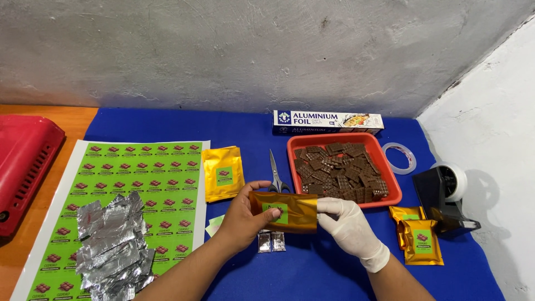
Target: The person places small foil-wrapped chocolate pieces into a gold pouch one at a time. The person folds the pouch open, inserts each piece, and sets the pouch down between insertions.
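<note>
— What are the hands doing?

— Both hold one gold foil pouch (pixel 285 212) with a green label, just above the blue-covered desk (pixel 323 267). The bare left hand (pixel 243 216) is closed on the pouch's left end, thumb on top and fingers curled beneath. The white-gloved right hand (pixel 346 222) pinches its right end.

— And under them?

— Two small foil-wrapped pieces (pixel 271 241) lie side by side on the desk, directly below the pouch.

— What surrounds them?

— Behind the hands lie scissors (pixel 276 177); to their left is a stack of gold pouches (pixel 223 174). A red tray (pixel 393 195) heaped with small brown chocolate squares (pixel 341 171) sits just beyond the right hand, and a foil box (pixel 327 121) lies by the wall. Right of the tray are a clear tape ring (pixel 399 158) and a black tape dispenser (pixel 446 195), with more gold pouches (pixel 419 239) in front of it.

— On the left?

— A green sticker sheet (pixel 134 178), with crumpled foil squares (pixel 114 245) piled on its near part. A red appliance (pixel 25 161) sits at the far left edge.
</note>
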